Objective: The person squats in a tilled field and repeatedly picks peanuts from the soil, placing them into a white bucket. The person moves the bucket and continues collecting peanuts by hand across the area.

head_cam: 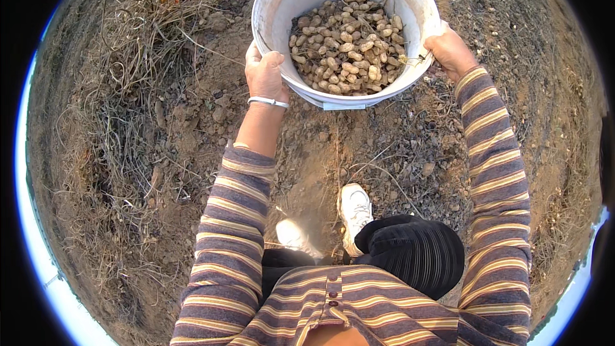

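A white plastic bucket [293, 77] is held up in front of me, tilted so that its inside shows. Unshelled peanuts [353, 50] with bits of root and dry stem lie in its lower part. My left hand [264, 69] grips the rim on the left, thumb on top; a silver-coloured bangle is on that wrist. On the right side of the rim, my right hand [450, 52] is closed, its fingers partly hidden behind the bucket wall. A small bit of plant sticks to the inner wall near that hand.
Dry, clodded soil [307, 173] surrounds my white shoes [355, 206]. A heap of pulled, dried peanut plants [139, 33] lies at the upper left, with more withered stalks below it. Leaf litter [423, 154] and loose pods are scattered on the ground to the right.
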`<action>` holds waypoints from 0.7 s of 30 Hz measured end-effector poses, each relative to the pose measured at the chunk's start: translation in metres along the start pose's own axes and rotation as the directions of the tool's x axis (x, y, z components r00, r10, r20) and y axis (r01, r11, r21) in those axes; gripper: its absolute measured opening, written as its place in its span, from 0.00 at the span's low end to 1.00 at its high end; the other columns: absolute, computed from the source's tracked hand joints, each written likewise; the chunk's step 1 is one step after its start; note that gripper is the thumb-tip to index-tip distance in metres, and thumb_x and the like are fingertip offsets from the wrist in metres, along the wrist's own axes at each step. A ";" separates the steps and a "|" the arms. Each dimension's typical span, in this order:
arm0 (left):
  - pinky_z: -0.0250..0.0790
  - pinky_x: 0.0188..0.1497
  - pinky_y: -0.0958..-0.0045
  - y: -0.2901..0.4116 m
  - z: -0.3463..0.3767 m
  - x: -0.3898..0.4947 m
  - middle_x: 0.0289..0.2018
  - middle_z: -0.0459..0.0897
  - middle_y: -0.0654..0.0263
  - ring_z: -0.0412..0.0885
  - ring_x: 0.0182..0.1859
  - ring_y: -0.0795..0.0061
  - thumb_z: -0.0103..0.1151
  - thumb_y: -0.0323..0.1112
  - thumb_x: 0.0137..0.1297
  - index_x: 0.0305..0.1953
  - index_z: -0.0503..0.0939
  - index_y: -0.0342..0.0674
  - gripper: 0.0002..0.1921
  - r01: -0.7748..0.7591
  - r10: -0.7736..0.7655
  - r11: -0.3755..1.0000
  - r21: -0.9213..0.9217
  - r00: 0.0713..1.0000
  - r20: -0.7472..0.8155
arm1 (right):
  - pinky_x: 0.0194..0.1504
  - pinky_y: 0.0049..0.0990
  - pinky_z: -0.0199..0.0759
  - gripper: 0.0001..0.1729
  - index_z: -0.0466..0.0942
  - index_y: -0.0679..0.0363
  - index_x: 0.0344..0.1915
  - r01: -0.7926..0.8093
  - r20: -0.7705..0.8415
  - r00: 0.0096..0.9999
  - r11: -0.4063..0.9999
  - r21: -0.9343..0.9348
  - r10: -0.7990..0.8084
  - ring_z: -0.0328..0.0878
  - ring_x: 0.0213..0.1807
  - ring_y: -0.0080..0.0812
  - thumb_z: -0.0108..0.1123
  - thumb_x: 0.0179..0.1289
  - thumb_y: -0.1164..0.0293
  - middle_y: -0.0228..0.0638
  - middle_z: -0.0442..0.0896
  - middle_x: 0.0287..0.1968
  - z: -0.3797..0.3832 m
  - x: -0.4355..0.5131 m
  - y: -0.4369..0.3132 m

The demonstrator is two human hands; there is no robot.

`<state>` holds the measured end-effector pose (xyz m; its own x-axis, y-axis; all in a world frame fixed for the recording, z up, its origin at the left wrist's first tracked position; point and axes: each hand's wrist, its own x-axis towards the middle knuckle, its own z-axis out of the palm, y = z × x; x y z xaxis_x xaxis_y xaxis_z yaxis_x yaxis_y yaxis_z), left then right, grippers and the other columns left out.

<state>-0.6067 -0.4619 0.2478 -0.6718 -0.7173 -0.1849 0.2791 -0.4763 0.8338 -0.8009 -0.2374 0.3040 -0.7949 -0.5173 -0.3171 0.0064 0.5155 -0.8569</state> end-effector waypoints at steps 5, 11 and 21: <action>0.61 0.55 0.72 0.002 -0.008 0.006 0.48 0.70 0.58 0.69 0.49 0.70 0.45 0.22 0.42 0.55 0.60 0.30 0.31 -0.011 0.010 0.997 0.082 1.000 0.011 | 0.44 0.26 0.69 0.24 0.68 0.74 0.49 -0.071 -0.060 0.995 0.996 0.045 0.074 0.76 0.41 0.34 0.45 0.47 0.81 0.45 0.78 0.41 0.006 0.012 -0.014; 0.56 0.59 0.71 -0.004 -0.006 0.012 0.52 0.65 0.59 0.64 0.55 0.69 0.45 0.23 0.42 0.59 0.56 0.33 0.35 -0.028 0.026 0.998 0.050 0.998 0.052 | 0.49 0.25 0.67 0.28 0.63 0.72 0.54 0.007 -0.121 0.992 0.997 -0.077 -0.016 0.73 0.47 0.33 0.42 0.47 0.80 0.43 0.75 0.46 0.004 0.013 -0.008; 0.61 0.56 0.64 0.028 0.073 -0.014 0.47 0.74 0.51 0.71 0.53 0.57 0.54 0.34 0.58 0.50 0.71 0.31 0.19 -0.742 0.175 0.247 0.623 0.667 0.724 | 0.52 0.38 0.64 0.31 0.59 0.55 0.61 -0.235 0.222 0.964 0.859 0.455 0.146 0.69 0.55 0.36 0.50 0.64 0.53 0.39 0.72 0.55 -0.043 0.002 0.015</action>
<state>-0.6399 -0.4277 0.3114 -0.8961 -0.1931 0.3997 0.1398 0.7317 0.6671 -0.8286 -0.2010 0.3081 -0.6305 -0.5750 -0.5214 0.4689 0.2532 -0.8462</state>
